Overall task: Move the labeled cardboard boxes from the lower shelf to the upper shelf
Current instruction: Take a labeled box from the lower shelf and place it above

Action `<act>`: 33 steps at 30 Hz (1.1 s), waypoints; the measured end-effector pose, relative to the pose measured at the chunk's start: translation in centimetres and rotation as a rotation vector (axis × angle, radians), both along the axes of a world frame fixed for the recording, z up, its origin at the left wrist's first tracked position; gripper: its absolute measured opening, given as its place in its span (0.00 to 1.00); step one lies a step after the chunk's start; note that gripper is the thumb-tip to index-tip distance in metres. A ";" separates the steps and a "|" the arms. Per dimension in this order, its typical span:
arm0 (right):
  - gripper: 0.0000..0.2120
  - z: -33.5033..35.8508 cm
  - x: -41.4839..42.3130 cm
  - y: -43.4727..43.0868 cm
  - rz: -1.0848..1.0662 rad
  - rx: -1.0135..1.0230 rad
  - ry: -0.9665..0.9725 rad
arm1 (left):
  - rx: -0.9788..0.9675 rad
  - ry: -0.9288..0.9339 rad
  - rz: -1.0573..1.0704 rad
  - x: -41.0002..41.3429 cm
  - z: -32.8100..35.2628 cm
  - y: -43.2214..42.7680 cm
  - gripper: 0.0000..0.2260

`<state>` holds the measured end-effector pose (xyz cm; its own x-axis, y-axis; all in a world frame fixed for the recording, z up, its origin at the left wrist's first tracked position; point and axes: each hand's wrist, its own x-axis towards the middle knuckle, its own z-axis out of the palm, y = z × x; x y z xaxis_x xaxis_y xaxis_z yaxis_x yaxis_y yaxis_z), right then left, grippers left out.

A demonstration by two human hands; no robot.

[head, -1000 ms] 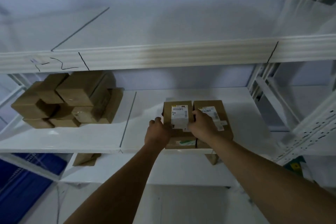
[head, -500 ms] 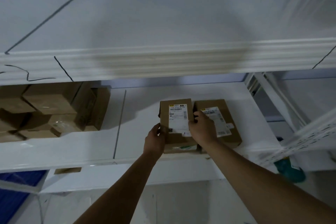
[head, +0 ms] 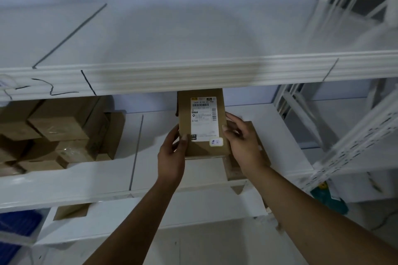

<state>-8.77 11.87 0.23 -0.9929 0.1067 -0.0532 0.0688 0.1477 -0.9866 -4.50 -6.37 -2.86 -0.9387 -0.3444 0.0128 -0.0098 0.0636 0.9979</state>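
left hand [head: 172, 155] bare | right hand [head: 243, 142] bare | forearms unsleeved

brown cardboard box [head: 202, 122] with a white label [head: 204, 119] printed in black bars and text — left of it, a pile of plain brown boxes [head: 58, 133]. white shelves [head: 193, 73] marked with thin dark lines; below the pile, a blue bin [head: 15, 230].

The labeled box [head: 201, 122] loses its top edge behind the upper shelf [head: 193, 75] at twelve o'clock; the right hand [head: 243, 142] covers most of a second box [head: 234, 170]; label print too small to read
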 end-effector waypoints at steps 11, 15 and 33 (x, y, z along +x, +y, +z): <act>0.25 3.1 11.7 7.2 0.145 0.012 0.124 | -0.083 0.093 0.073 13.8 6.6 6.6 0.20; 0.25 6.5 16.6 9.1 0.199 -0.039 0.177 | -0.074 0.138 0.090 18.8 9.0 8.4 0.19; 0.23 19.7 22.7 5.2 0.314 -0.080 0.527 | -0.091 0.393 0.127 26.8 21.9 3.5 0.19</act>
